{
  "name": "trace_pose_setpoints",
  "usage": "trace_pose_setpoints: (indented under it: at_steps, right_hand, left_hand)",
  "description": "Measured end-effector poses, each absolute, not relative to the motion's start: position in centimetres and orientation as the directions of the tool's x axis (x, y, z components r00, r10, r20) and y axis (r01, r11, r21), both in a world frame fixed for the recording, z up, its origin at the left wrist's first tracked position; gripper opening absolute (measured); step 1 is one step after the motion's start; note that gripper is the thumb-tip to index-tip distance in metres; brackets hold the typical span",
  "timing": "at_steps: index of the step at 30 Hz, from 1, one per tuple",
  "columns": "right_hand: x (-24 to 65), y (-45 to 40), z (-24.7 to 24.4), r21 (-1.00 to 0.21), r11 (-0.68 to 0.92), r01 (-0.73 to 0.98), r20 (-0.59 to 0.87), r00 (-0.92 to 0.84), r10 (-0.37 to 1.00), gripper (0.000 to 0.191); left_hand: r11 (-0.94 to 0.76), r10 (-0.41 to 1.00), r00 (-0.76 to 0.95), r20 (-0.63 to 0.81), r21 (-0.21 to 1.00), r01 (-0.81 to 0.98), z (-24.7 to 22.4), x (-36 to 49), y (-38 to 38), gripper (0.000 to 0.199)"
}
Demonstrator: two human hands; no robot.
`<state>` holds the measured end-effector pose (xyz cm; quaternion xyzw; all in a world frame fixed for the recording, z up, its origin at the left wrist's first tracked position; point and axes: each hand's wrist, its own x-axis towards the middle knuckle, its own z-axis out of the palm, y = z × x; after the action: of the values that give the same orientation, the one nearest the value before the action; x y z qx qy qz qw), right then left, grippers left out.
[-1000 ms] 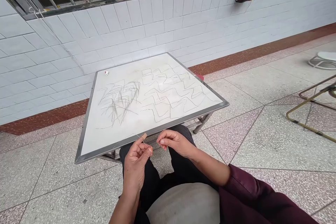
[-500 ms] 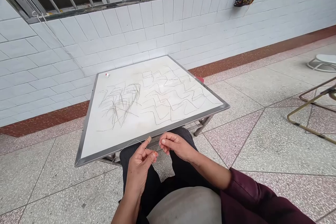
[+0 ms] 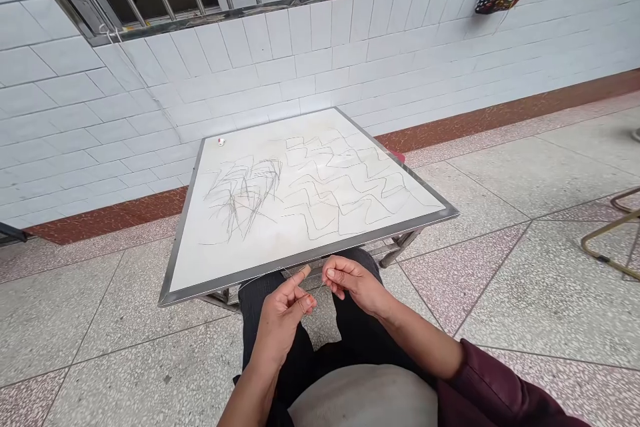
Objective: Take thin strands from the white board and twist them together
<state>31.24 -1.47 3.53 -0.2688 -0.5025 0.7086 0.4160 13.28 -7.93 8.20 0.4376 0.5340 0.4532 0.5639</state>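
Ahead and to the left of both hands, a tangled cluster of thin dark strands [image 3: 245, 191] lies on the white table [image 3: 195, 268]. The left hand [image 3: 284, 320] pinches a fine strand [image 3: 321, 289] between thumb and fingers, and it spans the gap to the right hand [image 3: 357, 285], which nips it between thumb and fingertips. Beyond the right hand, separate wavy strands [image 3: 339, 215] spread across the tabletop.

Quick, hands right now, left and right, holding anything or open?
Left hand: closed, pinching a thin strand.
Right hand: closed, also pinching a thin strand.
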Motion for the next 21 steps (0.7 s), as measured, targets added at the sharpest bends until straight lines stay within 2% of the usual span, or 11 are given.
trace_pose_setpoints:
  at_steps: [16,19,21]
  right_hand:
    - [30.5,-2.2,4.3,-0.878,-0.18,-0.443,-0.031,-0.322,0.946,0.027]
    - [31.5,-1.8,5.6,-0.893,-0.051,-0.446,-0.005,-0.102,0.995,0.029]
    - [31.7,-1.9,6.8,-0.949,0.093,-0.301,0.097,0.002,0.995,0.027]
  left_hand:
    - [0.148,0.989,-0.013,-0.149,0.988,-0.051,8.3,13.6,-8.1,0.052]
    - [0.161,0.986,-0.028,-0.162,0.986,-0.037,8.2,13.2,-8.2,0.052]
    - [0.169,0.985,-0.039,-0.17,0.985,-0.037,7.9,13.2,-8.2,0.052]
